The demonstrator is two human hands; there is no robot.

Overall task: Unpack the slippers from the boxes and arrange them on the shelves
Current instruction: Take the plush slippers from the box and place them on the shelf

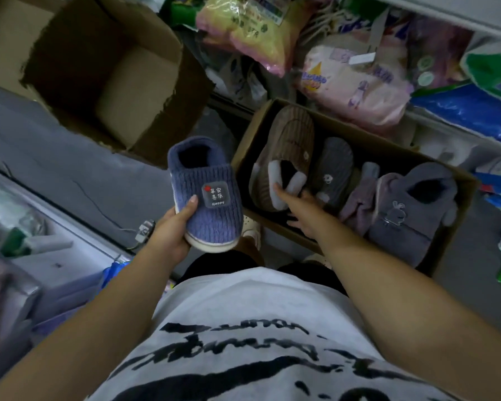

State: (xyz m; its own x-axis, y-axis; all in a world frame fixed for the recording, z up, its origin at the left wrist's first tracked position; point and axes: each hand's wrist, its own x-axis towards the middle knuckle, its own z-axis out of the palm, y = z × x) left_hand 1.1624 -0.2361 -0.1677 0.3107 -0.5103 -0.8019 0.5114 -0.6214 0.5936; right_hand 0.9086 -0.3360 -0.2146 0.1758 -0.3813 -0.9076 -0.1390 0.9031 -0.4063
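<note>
While my left hand (172, 227) grips the blue slipper (206, 192) by its toe, thumb on top, my right hand (298, 209) reaches with straight fingers, holding nothing, into the slipper box (248, 149) at the brown slipper (284, 157). I'd pinch its collar and lift cleanly. A grey slipper (411, 209) lies alongside; the other box (70, 53) shows nothing inside.

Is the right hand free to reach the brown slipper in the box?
Likely yes: the right hand is open inside the box, fingertips by the brown slipper, with nothing over it.

Empty box (70, 53) partly beyond top edge
</note>
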